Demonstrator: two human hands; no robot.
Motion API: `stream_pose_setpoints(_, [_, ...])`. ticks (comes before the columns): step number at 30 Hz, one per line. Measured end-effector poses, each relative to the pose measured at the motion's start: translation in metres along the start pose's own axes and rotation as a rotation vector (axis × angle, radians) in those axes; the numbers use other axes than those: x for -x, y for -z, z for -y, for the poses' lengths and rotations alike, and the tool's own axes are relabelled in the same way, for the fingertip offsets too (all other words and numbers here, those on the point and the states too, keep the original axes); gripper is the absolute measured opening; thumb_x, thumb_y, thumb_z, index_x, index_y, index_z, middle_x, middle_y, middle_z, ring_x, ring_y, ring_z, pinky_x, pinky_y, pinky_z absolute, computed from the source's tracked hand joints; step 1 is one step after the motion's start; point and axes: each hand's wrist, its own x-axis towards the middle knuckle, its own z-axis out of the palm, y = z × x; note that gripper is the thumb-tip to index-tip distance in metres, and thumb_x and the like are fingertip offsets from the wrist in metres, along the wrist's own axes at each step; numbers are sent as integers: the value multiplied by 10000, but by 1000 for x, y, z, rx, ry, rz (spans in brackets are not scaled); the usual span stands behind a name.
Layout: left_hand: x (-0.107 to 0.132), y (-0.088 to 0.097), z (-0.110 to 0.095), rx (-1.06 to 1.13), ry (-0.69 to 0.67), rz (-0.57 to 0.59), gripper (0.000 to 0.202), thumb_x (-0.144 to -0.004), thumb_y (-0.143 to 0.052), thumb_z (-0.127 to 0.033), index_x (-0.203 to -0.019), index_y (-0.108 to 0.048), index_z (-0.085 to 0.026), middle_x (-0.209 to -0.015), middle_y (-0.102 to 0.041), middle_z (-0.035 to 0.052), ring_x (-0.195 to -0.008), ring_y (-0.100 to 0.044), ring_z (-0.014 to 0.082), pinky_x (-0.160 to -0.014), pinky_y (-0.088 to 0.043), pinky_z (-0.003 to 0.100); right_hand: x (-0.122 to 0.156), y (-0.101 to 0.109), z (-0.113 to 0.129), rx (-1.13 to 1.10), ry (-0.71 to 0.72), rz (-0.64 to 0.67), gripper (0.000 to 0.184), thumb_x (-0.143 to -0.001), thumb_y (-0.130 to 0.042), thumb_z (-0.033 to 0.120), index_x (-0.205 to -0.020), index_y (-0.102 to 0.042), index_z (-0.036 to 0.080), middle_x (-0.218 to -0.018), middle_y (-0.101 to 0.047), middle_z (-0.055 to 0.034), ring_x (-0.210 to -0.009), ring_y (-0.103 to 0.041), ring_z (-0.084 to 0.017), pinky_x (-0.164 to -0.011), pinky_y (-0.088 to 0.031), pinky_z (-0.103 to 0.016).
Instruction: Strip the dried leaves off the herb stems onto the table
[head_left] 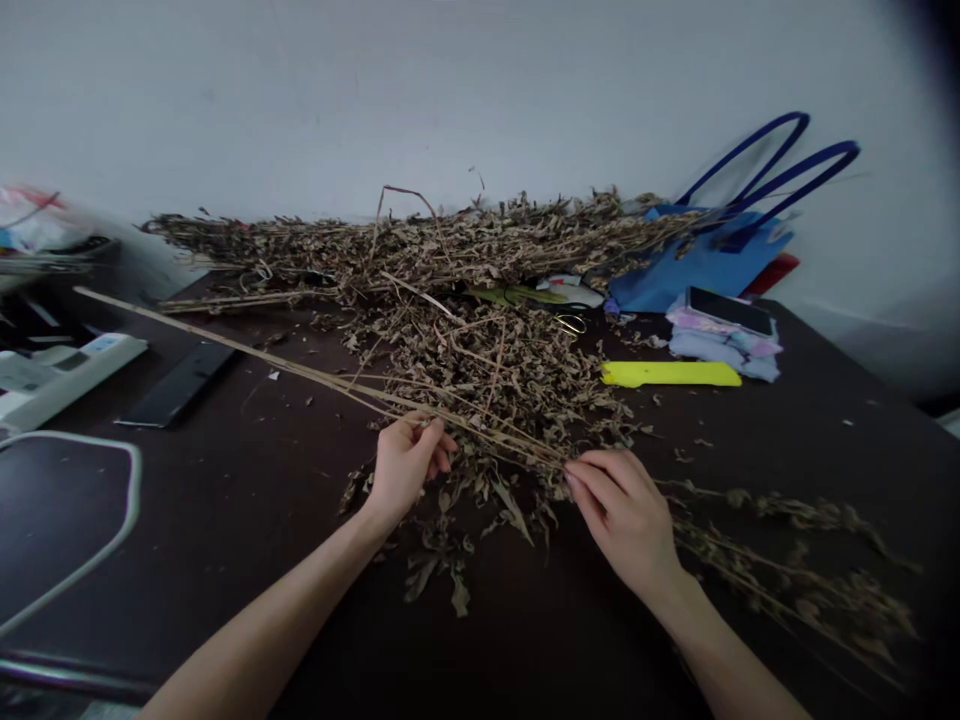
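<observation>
One bunch of dry stalks [300, 369] is pinched by left hand [405, 458] and right hand [628, 510] over one leaf heap [540, 365]; one yellow strip [671, 374] lies near.

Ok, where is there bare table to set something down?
Left: between the white cable and left forearm, short of the long stalks. Front: between both forearms, short of the leaf pile. Right: between the yellow strip, right hand and leafy stems, with crumbs. Crowded: the middle, under that pile, and the back, with dried plants and the blue bag.
</observation>
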Motion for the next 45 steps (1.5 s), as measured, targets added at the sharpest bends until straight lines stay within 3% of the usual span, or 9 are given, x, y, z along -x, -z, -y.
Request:
stream_pose_setpoints(14, [1,-4,1,-89,-38,4,323,-849,-425,-347,-626,-510,-129,-485,-570,14,-349,-488,80,-327,-355,164,1,0,-1,-16,5,32,140,-835,-531,141,-900,-644,190,-882,-610,-65,-802,-560,-189,-739,-481,-351])
stream_pose_setpoints(26, [1,0,2,-192,-34,21,348,-833,-400,-269,-545,-527,-118,-395,-533,14,-295,-443,68,-321,-333,152,-2,1,-1,-23,1,23,120,-827,-543,121,-896,-628,171,-888,-602,-67,-814,-541,-183,-770,-463,-340])
stream_pose_setpoints(35, [-2,0,7,-146,-74,62,219,-856,-370,-310,-838,-502,-136,-587,-585,-2,-393,-542,98,-337,-383,169,-2,-1,-11,-89,-115,16,111,-850,-512,178,-875,-619,192,-873,-588,-61,-814,-552,-191,-751,-464,-343])
stream_pose_setpoints(41, [-2,2,9,-154,-107,82,245,-882,-344,-333,-851,-499,-146,-595,-576,-5,-401,-541,100,-344,-378,172,-2,-2,-16,-71,-121,26,109,-855,-504,189,-863,-612,192,-866,-589,-59,-811,-545,-190,-750,-460,-338])
stream_pose_setpoints(45, [6,1,3,-224,-135,195,234,-868,-413,-324,-863,-568,-149,-565,-575,-13,-409,-529,98,-374,-377,172,-3,0,-16,-65,-122,31,117,-859,-496,184,-864,-612,193,-863,-587,-60,-816,-544,-196,-743,-459,-343])
